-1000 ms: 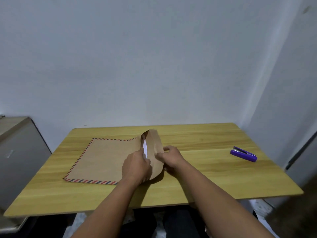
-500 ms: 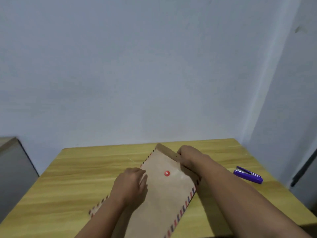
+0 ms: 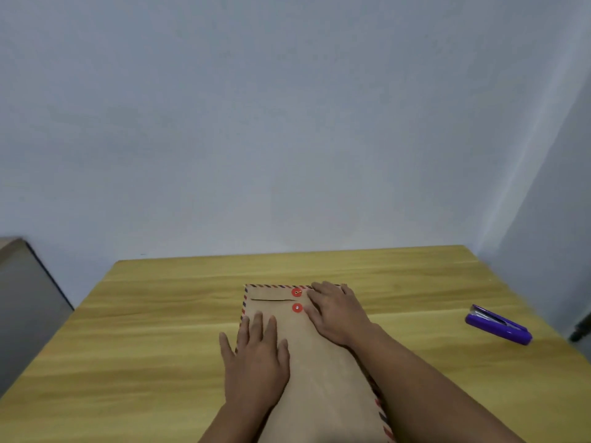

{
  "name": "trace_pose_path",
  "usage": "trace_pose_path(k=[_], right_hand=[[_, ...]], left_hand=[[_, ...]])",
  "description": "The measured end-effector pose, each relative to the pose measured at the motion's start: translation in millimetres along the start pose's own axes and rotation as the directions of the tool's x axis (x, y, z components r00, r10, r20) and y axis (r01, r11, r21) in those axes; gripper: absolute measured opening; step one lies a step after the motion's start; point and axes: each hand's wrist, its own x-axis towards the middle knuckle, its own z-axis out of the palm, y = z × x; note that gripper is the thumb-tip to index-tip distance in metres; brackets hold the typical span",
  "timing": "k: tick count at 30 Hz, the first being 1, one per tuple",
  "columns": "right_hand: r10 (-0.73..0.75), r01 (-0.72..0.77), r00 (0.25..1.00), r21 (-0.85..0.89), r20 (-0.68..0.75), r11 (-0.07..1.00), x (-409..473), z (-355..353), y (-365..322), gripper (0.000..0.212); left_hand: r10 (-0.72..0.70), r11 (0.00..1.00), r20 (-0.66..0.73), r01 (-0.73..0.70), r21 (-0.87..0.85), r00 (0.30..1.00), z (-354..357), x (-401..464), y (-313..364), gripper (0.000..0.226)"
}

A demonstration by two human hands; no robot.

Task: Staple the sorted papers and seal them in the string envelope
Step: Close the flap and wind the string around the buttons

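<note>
- The brown string envelope (image 3: 319,372) lies flat on the wooden table (image 3: 160,330), lengthwise from near the middle of the top toward the near edge; its near end runs out of the bottom of the view.
- Its flap (image 3: 271,293) is folded down at the far end, with the upper red button (image 3: 296,292) on the flap and the lower red button (image 3: 297,307) just below it on the body.
- A thin pale line crosses the upper button; whether it is the string is too small to tell.
- No papers show; the shut flap hides the envelope's inside.
- The left hand (image 3: 256,356) rests flat on the envelope's left part, fingers straight and spread, the outermost finger on the table past the striped edge.
- The right hand (image 3: 335,310) lies released on the far right part, palm down and gripping nothing, fingers beside both buttons, covering that corner.
- A purple stapler (image 3: 497,324) sits well apart near the table's right edge.
- A grey cabinet (image 3: 25,298) at the left is cut off by the frame.
</note>
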Motion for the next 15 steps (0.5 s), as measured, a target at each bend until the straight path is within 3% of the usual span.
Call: trace_pose_path(k=[3, 6, 8, 12, 15], right_hand=[[-0.033, 0.035, 0.999, 0.039, -0.040, 0.999, -9, 4, -1, 0.048], [-0.038, 0.041, 0.997, 0.057, -0.061, 0.998, -6, -1, -4, 0.042], [-0.007, 0.010, 0.999, 0.058, -0.051, 0.998, 3, -10, -5, 0.037], [0.027, -0.037, 0.989, 0.070, 0.147, 0.997, 35, -34, -5, 0.045], [0.003, -0.005, 0.958, 0.008, 0.287, 1.000, 61, -49, -5, 0.032]], left_hand=[[-0.057, 0.996, -0.036, 0.055, -0.068, 0.998, -5, 10, 2, 0.072], [0.107, 0.994, -0.110, -0.110, -0.022, 0.988, -11, 40, -9, 0.074], [0.205, 0.979, -0.061, -0.203, 0.034, 0.977, -11, 60, -18, 0.072], [0.228, 0.973, 0.039, -0.229, 0.026, 0.973, -1, 76, -31, 0.080], [0.217, 0.976, 0.033, -0.218, 0.024, 0.976, 1, 75, -32, 0.073]])
